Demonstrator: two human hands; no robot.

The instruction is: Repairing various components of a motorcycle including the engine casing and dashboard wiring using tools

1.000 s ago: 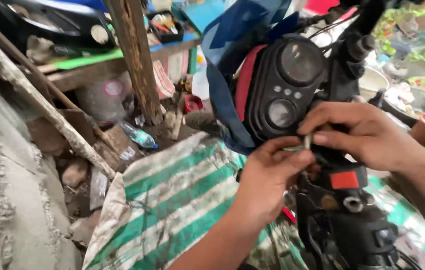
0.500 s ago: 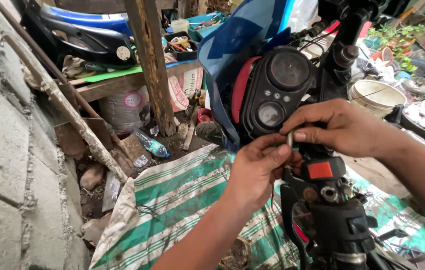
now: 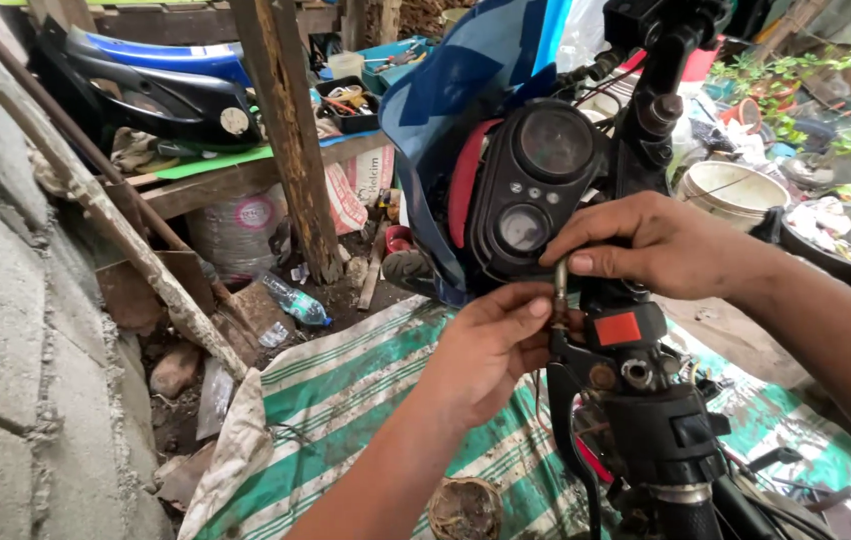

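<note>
- While both hands meet at the handlebar (image 3: 660,440), the step in hand looks like fitting or adjusting a small metal cable end (image 3: 559,282) at the switch housing (image 3: 635,350); whether it goes in or comes out cannot be told.
- Right hand (image 3: 660,245), at 12 o'clock of the housing, pinches the top of the cable end between thumb and forefinger; fingers together on it.
- Left hand (image 3: 490,350), at 9 o'clock of the housing, has thumb and fingers closed at the cable end's lower part, just beside the red switch (image 3: 618,328).
- Cable end stands upright, at 6 o'clock of the gauges (image 3: 530,190).
- Next move, by my judgement, calls for a steady fine grip and keeping the piece in line with its seat; a striped tarp (image 3: 345,420) lies below, should it drop.
</note>
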